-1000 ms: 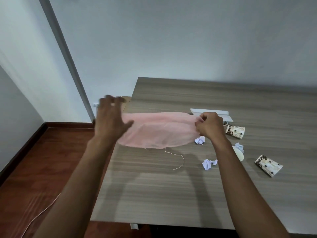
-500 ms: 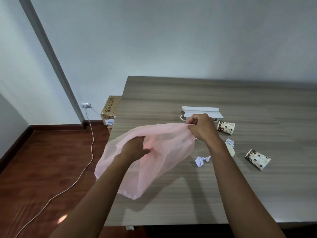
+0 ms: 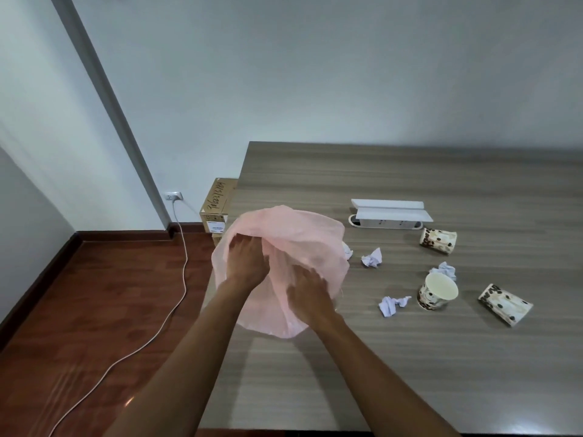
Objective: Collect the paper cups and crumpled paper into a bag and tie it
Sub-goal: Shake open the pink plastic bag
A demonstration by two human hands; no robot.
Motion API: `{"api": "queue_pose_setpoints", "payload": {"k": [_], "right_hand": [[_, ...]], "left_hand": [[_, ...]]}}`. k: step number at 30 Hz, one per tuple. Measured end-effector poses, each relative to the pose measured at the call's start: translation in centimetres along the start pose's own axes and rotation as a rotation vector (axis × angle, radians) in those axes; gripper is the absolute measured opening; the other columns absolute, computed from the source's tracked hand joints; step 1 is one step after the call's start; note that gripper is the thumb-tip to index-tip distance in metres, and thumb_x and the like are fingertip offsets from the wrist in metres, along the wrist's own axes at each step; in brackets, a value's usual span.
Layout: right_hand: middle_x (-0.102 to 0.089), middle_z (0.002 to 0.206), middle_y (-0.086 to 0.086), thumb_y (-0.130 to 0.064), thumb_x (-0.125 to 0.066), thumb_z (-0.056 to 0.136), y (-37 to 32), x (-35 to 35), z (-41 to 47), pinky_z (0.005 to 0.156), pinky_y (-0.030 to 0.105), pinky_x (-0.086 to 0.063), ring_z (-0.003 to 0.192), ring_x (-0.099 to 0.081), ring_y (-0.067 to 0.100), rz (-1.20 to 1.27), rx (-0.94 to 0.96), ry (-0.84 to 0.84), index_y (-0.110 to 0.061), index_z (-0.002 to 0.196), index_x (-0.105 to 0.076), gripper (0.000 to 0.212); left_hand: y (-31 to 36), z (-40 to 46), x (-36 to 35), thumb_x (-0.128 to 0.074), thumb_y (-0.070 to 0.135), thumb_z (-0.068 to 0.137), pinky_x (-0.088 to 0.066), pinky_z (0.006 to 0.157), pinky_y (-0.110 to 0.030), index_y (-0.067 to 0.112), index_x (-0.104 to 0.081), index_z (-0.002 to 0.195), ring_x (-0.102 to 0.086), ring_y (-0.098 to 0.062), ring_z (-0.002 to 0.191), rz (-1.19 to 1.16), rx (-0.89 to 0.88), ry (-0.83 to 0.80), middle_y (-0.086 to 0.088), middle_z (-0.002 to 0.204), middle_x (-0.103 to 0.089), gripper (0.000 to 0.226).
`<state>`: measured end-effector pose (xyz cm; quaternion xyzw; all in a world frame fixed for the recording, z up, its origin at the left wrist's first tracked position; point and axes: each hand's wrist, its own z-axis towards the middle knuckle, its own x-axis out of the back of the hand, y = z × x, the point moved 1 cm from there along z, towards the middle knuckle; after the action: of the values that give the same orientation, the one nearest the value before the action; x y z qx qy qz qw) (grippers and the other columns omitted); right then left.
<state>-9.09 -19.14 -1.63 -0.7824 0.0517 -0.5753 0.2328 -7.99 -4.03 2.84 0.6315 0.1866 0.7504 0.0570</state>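
A thin pink bag (image 3: 303, 238) billows over the table's left edge. My left hand (image 3: 247, 263) reaches into its mouth with the fingers fairly straight, tips hidden under the rim. My right hand (image 3: 307, 293), blurred, lies with spread fingers against the bag's inner film. One patterned paper cup (image 3: 438, 293) stands upright; two more cups (image 3: 438, 241) (image 3: 505, 305) lie on their sides to the right. Crumpled paper balls (image 3: 372, 257) (image 3: 392, 305) (image 3: 446, 270) lie between them, and another paper ball (image 3: 347, 251) peeks from behind the bag.
A white power strip box (image 3: 389, 216) sits on the wooden table (image 3: 410, 373) behind the cups. Left of the table stands a cardboard box (image 3: 217, 205) on the red floor. A white cable (image 3: 181, 279) runs from the wall outlet (image 3: 173, 195).
My right hand left the bag's top edge and came down into the bag beside my left hand. The bag went from hanging flat to puffed open.
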Motion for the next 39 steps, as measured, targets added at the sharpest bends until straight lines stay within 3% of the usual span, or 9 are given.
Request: {"api": "queue_pose_setpoints", "payload": {"k": [6, 11, 14, 16, 19, 22, 27, 34, 39], "right_hand": [[-0.037, 0.151, 0.019, -0.063, -0.024, 0.094, 1.7, 1.8, 2.8, 0.107, 0.073, -0.012, 0.138, -0.027, 0.052, -0.252, -0.254, -0.116, -0.03, 0.155, -0.009, 0.07], [-0.057, 0.134, 0.013, -0.073, -0.018, 0.088, 0.1, 6.3, 3.7, 0.1, 0.081, -0.004, 0.126, -0.045, 0.052, -0.488, -0.48, -0.188, -0.016, 0.136, -0.052, 0.082], [-0.068, 0.108, 0.011, -0.058, -0.039, 0.088, -1.9, 8.5, 3.6, 0.097, 0.078, -0.018, 0.099, -0.061, 0.054, -0.734, -0.421, -0.204, -0.014, 0.113, -0.065, 0.057], [-0.068, 0.098, 0.006, -0.042, -0.058, 0.084, -3.7, 8.8, 3.7, 0.091, 0.056, -0.039, 0.09, -0.066, 0.037, -0.715, -0.221, -0.023, -0.016, 0.102, -0.067, 0.033], [-0.062, 0.114, 0.009, -0.022, -0.071, 0.08, -5.1, 7.1, 5.0, 0.078, 0.034, -0.045, 0.107, -0.062, 0.031, -0.408, 0.234, 0.093, -0.015, 0.118, -0.057, 0.042], [-0.038, 0.148, 0.011, -0.03, -0.084, 0.068, -3.5, 4.6, 7.1, 0.11, 0.054, -0.028, 0.137, -0.032, 0.041, -0.456, 0.217, -0.083, -0.026, 0.15, -0.026, 0.1], [-0.027, 0.155, 0.01, -0.026, -0.047, 0.091, -1.0, 5.4, 6.9, 0.114, 0.061, -0.012, 0.146, -0.006, 0.047, -0.655, -0.019, -0.197, -0.035, 0.149, -0.028, 0.062], [-0.021, 0.16, 0.004, -0.031, -0.055, 0.089, -3.8, 7.4, 4.7, 0.11, 0.071, -0.002, 0.148, 0.006, 0.043, -0.816, 0.086, -0.263, -0.041, 0.15, -0.025, 0.069], [-0.022, 0.161, -0.003, -0.031, -0.04, 0.097, -1.7, 8.3, 3.5, 0.115, 0.061, -0.005, 0.15, 0.002, 0.038, -0.915, -0.043, -0.438, -0.04, 0.151, -0.026, 0.056]], "left_hand": [[-3.1, 1.9, 1.2, -0.067, 0.04, 0.086, -0.023, 0.117, -0.047, 0.008, -0.03, 0.149, -0.031, -0.035, 0.141, 0.151, 0.092, 0.035, -0.016, 0.15, -0.04, 0.08], [-4.0, 2.5, 4.0, -0.068, 0.056, 0.081, -0.03, 0.112, -0.052, 0.015, -0.027, 0.15, -0.028, -0.038, 0.142, 0.328, 0.242, -0.021, -0.017, 0.153, -0.034, 0.09], [-4.0, 3.1, 5.4, -0.072, 0.053, 0.079, -0.012, 0.118, -0.057, 0.024, 0.001, 0.156, -0.002, -0.042, 0.149, 0.419, 0.306, -0.175, -0.022, 0.162, -0.002, 0.111], [-3.5, 3.2, 5.9, -0.079, 0.052, 0.073, -0.003, 0.116, -0.062, 0.027, 0.016, 0.153, 0.01, -0.045, 0.148, 0.452, 0.325, -0.305, -0.025, 0.16, 0.012, 0.128], [-3.5, 3.1, 5.9, -0.087, 0.052, 0.062, -0.002, 0.115, -0.064, 0.027, 0.017, 0.153, 0.012, -0.045, 0.147, 0.518, 0.258, -0.4, -0.024, 0.161, 0.012, 0.141], [-5.3, 2.5, 5.5, -0.09, 0.054, 0.053, -0.012, 0.119, -0.056, 0.03, 0.014, 0.155, -0.003, -0.04, 0.15, 0.568, 0.249, -0.498, -0.019, 0.162, -0.005, 0.148], [-7.7, 0.6, 5.8, -0.089, 0.053, 0.056, -0.018, 0.119, -0.046, 0.034, 0.013, 0.154, -0.011, -0.034, 0.15, 0.666, 0.262, -0.684, -0.014, 0.162, -0.013, 0.143], [-3.0, 1.7, 4.3, -0.087, 0.042, 0.068, -0.017, 0.119, -0.044, 0.026, -0.024, 0.155, -0.023, -0.029, 0.147, 0.352, -0.099, -0.748, -0.002, 0.16, -0.028, 0.109], [-4.0, 1.9, 1.4, -0.089, 0.04, 0.063, -0.019, 0.118, -0.049, 0.035, 0.002, 0.156, -0.012, -0.032, 0.15, 0.514, -0.079, -0.781, -0.01, 0.164, -0.006, 0.13]]}}
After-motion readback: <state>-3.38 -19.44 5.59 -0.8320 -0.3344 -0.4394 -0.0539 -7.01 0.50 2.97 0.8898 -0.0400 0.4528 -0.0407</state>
